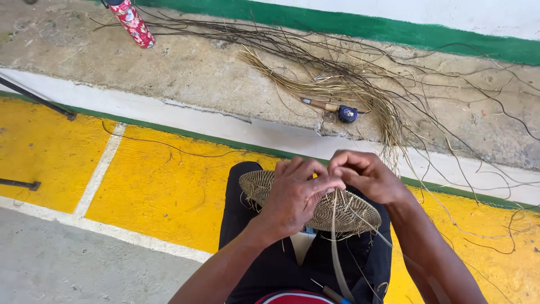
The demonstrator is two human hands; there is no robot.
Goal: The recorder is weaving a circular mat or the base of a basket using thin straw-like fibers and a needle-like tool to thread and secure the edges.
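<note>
Yellow painted floor [157, 186] edged with green and white lines runs below a rough concrete ledge [197, 73], where a loose bundle of thin reeds [349, 84] lies spread beside a wooden-handled tool [332, 108] (a red flowered bottle [134, 23] stands further off). On the person's dark-trousered lap rests a flat, round woven disc [343, 211], tan and tightly coiled, with stray strands hanging from its near edge. The left hand [295, 194] lies over the disc, fingers curled together against it; the right hand [368, 175] appears pinched shut on a strand at the rim, though the grip is partly hidden.
</note>
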